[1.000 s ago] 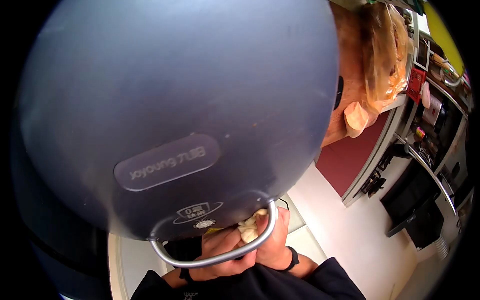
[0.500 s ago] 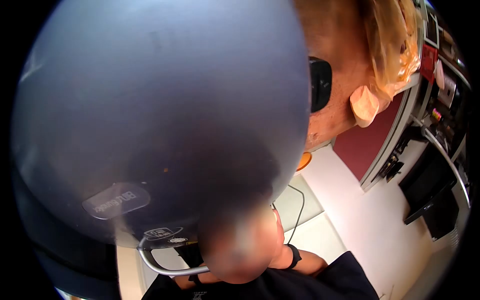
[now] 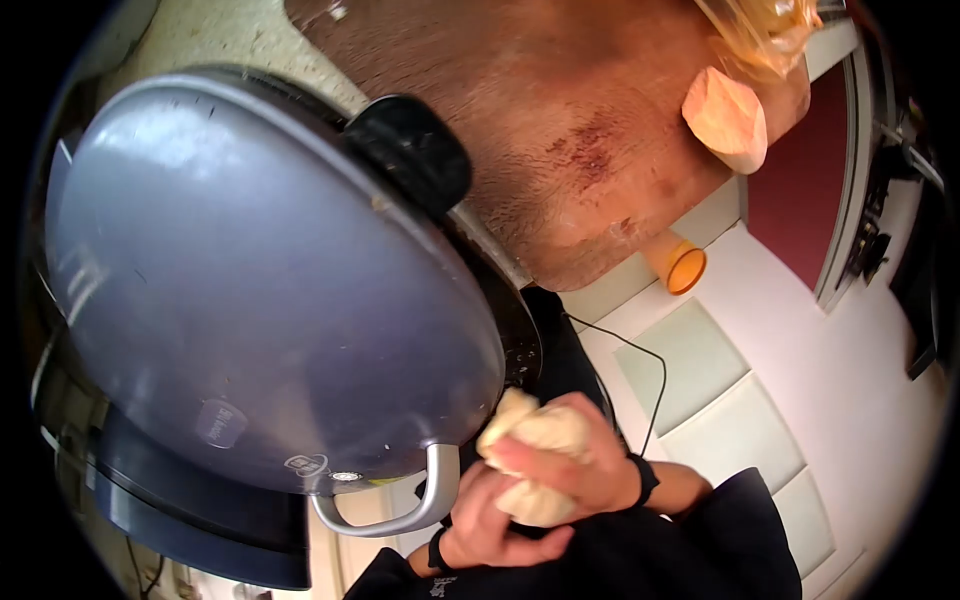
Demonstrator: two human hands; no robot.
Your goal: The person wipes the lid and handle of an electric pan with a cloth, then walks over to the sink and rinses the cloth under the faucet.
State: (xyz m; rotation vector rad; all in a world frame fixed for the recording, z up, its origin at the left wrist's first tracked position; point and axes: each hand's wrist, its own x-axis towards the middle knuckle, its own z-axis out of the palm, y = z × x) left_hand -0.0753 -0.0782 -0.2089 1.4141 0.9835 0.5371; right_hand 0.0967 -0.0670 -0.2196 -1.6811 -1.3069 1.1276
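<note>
Against my dark shirt, my right hand (image 3: 590,460) is wrapped around a pale cream, soft-looking lump (image 3: 540,430). Its surface is folded, and I cannot tell whether it is dough or bunched cloth. From below and left, my left hand (image 3: 490,520) grips the same lump, its thumb stretched along the underside. Just left of both hands stands a large grey rounded appliance (image 3: 270,270) with a silver handle (image 3: 435,500). The handle is very close to my left hand. A black knob-like grip (image 3: 415,150) sticks out at its upper rim.
A wet brown board (image 3: 560,120) with reddish marks carries a pale pink-orange piece (image 3: 728,118) near a crumpled orange plastic bag (image 3: 770,40). An orange cup (image 3: 685,268) is by the board's lower edge. A thin dark cable (image 3: 662,385) hangs over the pale floor (image 3: 730,310).
The grey appliance filled much of the view and now appears smaller, showing its rim and the board. My hands, blurred before, now show clearly around the pale lump.
</note>
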